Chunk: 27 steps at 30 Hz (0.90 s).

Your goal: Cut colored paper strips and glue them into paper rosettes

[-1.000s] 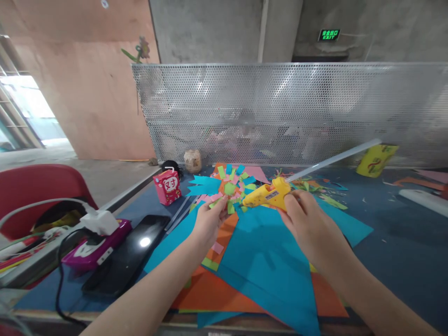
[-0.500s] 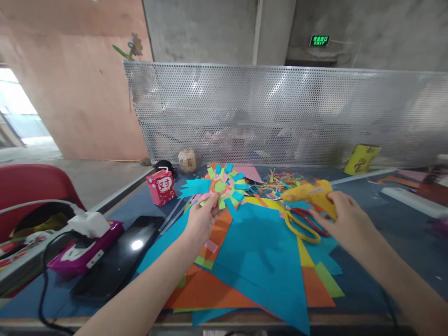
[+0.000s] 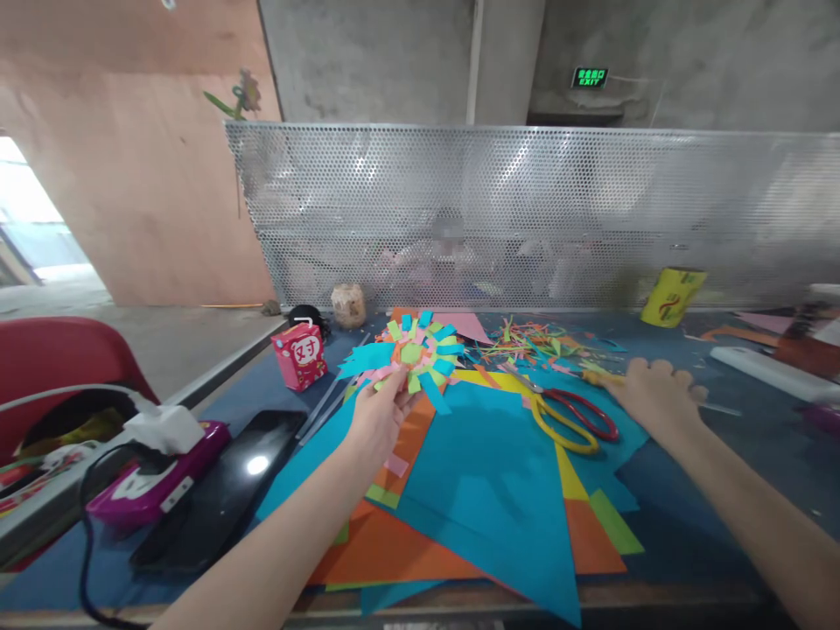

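My left hand (image 3: 381,416) pinches the lower edge of a paper flower (image 3: 412,353) with a green centre and fringed petals in blue, green, pink and orange. The flower is held up above the sheets, facing me. On the right, my right hand (image 3: 662,398) is closed over a yellow glue gun (image 3: 600,378), low at the table. Only the front of the gun shows; the hand hides its body. Between the hands lie scissors (image 3: 564,422) with one yellow and one red handle, resting on blue paper (image 3: 489,472).
Orange paper (image 3: 387,547) lies under the blue sheet. Paper shreds (image 3: 538,341) are heaped behind. To the left are a phone (image 3: 223,490), a purple power strip (image 3: 141,490) and a pink box (image 3: 300,356). A perforated metal screen (image 3: 525,210) closes the back; a yellow can (image 3: 673,297) stands near it.
My right hand has lowered the glue gun from above the scissors to the table, farther right, turning so that it now covers the gun's body. My left hand stays on the flower.
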Available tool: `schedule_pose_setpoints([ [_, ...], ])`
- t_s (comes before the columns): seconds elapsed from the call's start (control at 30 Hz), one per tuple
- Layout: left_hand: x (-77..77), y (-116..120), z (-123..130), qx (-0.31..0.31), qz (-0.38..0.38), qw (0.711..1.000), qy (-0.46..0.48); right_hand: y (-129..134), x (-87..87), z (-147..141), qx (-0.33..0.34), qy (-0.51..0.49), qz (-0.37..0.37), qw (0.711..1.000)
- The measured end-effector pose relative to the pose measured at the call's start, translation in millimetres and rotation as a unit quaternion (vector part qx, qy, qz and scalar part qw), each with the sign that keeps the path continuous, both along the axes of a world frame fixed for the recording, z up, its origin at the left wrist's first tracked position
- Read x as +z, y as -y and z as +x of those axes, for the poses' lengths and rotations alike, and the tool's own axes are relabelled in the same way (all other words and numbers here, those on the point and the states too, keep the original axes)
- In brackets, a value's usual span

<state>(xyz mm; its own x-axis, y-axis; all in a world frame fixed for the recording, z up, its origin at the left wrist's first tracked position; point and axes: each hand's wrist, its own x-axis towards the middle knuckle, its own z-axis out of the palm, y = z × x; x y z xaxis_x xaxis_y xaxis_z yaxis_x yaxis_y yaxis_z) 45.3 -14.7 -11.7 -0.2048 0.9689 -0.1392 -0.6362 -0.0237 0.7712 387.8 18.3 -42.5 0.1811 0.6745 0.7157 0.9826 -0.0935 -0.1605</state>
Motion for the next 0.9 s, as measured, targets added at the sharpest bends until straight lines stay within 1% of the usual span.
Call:
schedule_pose_setpoints([
  [0.07, 0.0, 1, 1, 0.0, 0.002, 1.0, 0.006, 14, 16.2, -38, 0.102, 0.013, -0.035, 0.994],
  [0.1, 0.0, 2, 2, 0.001, 0.004, 1.0, 0.009, 23, 23.7, -60, 0.21, -0.024, -0.087, 0.973],
  [0.13, -0.1, 4, 3, 0.0, 0.006, 1.0, 0.012, 33, 29.9, -84, 0.31, -0.069, -0.164, 0.934],
  [0.17, -0.1, 5, 4, 0.0, 0.01, 1.0, 0.014, 43, 34.5, -107, 0.374, -0.116, -0.231, 0.891],
  [0.2, -0.1, 6, 5, 0.0, 0.014, 1.0, 0.016, 52, 37.4, -127, 0.42, -0.157, -0.274, 0.851],
  [0.23, 0.0, 7, 6, 0.001, 0.018, 1.0, 0.018, 60, 38.8, -145, 0.448, -0.197, -0.3, 0.819],
  [0.3, 0.3, 10, 7, 0.003, 0.026, 0.999, 0.02, 70, 38.2, -169, 0.469, -0.27, -0.331, 0.773],
  [0.37, 0.5, 11, 8, 0.001, 0.033, 0.999, 0.019, 73, 35.7, -179, 0.479, -0.318, -0.33, 0.749],
  [0.43, 0.3, 11, 9, -0.002, 0.04, 0.999, 0.015, 71, 33.6, -181, 0.486, -0.342, -0.313, 0.741],
  [0.53, -1.4, 11, 9, -0.007, 0.056, 0.998, 0.001, 66, 33.2, -180, 0.479, -0.363, -0.299, 0.741],
  [0.63, -2.8, 12, 9, -0.012, 0.085, 0.996, -0.017, 64, 34.3, -183, 0.453, -0.382, -0.303, 0.746],
  [0.7, -2.8, 14, 10, -0.015, 0.1, 0.994, -0.031, 63, 34.7, -187, 0.437, -0.39, -0.319, 0.745],
  [0.8, -1.4, 17, 11, -0.015, 0.114, 0.992, -0.053, 62, 34.1, -190, 0.428, -0.409, -0.346, 0.728],
  [0.9, 0.4, 19, 12, -0.021, 0.127, 0.99, -0.065, 60, 33.3, -192, 0.436, -0.437, -0.345, 0.707],
])
